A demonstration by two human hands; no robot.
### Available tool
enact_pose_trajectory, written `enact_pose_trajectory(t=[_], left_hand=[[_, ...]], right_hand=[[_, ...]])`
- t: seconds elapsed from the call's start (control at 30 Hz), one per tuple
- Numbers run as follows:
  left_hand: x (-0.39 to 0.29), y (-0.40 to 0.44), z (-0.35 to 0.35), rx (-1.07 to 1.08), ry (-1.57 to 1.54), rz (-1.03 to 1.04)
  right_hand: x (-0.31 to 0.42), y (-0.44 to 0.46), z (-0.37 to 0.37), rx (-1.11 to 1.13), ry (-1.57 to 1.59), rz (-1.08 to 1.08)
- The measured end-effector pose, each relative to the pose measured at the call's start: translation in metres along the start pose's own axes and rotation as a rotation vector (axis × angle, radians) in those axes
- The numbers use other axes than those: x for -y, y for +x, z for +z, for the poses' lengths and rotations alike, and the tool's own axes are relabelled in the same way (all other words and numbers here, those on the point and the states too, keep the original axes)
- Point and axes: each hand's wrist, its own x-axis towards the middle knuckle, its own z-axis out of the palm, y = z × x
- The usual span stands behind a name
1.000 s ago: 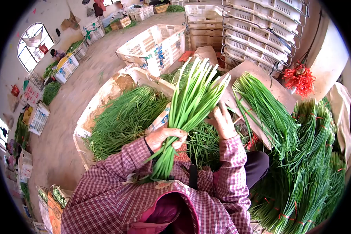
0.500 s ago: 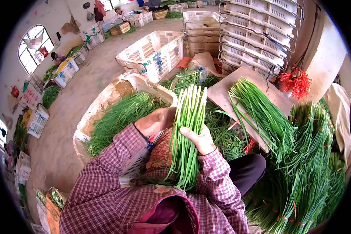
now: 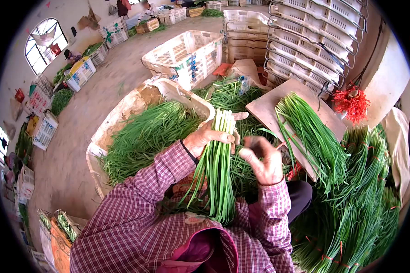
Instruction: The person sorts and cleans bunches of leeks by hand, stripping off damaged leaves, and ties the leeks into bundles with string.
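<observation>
My left hand (image 3: 202,139) is wrapped round the pale upper end of a bunch of chives (image 3: 218,175), thumb across the front. The green leaves hang down toward my lap. My right hand (image 3: 266,163) is apart from the bunch, just to its right. Its thumb and fingers are separated with nothing visible between them, and the fingertips are blurred. On a board (image 3: 264,104) to the right lies another bunch of chives (image 3: 312,136). A crate (image 3: 95,157) on my left holds loose chives (image 3: 143,134).
Tied bunches of chives (image 3: 351,218) with red bands are heaped at my right. Red ties (image 3: 351,103) hang by the wall. Stacked white crates (image 3: 305,41) stand behind the board, and another crate (image 3: 187,59) is ahead. Along the far left wall are more crates and people.
My left hand has moved right and closed round the bunch's pale end. My right hand has let go and shifted right. The view has tilted slightly.
</observation>
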Motion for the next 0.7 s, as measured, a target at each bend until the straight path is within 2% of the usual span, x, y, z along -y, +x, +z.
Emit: enact_pose_trajectory(t=[0.03, 0.1, 0.17, 0.2, 0.23, 0.27, 0.37, 0.5, 0.6, 0.63, 0.7], left_hand=[[-0.001, 0.002, 0.004, -0.008, 0.003, 0.0], [0.009, 0.01, 0.007, -0.027, -0.059, 0.043], [0.005, 0.009, 0.024, -0.154, -0.071, 0.067], [0.005, 0.008, 0.019, -0.089, -0.055, 0.047], [0.004, 0.005, 0.026, -0.163, -0.024, 0.081], [0.008, 0.006, 0.018, -0.143, 0.012, 0.064], [0.017, 0.007, 0.006, -0.115, 0.073, 0.059], [0.014, 0.006, 0.016, -0.154, 0.08, 0.073], [0.006, 0.003, 0.018, -0.147, 0.031, -0.03], [0.0, 0.002, 0.019, -0.014, 0.016, -0.002], [0.001, 0.002, 0.011, 0.04, -0.001, 0.019]], right_hand=[[0.014, 0.005, -0.005, -0.107, 0.034, -0.002], [0.04, 0.017, -0.01, -0.157, -0.165, -0.175], [0.04, 0.026, -0.006, -0.099, -0.218, -0.238], [0.045, 0.029, -0.006, -0.058, -0.32, -0.256], [0.052, 0.033, -0.006, -0.016, -0.421, -0.275], [0.051, 0.038, -0.004, -0.018, -0.448, -0.37], [0.049, 0.046, -0.003, 0.026, -0.617, -0.43], [0.046, 0.055, -0.001, 0.045, -0.697, -0.552], [0.044, 0.065, -0.015, -0.114, -0.793, -0.523], [0.037, 0.068, -0.022, -0.215, -0.752, -0.459], [0.021, 0.073, -0.038, -0.373, -0.804, -0.468]])
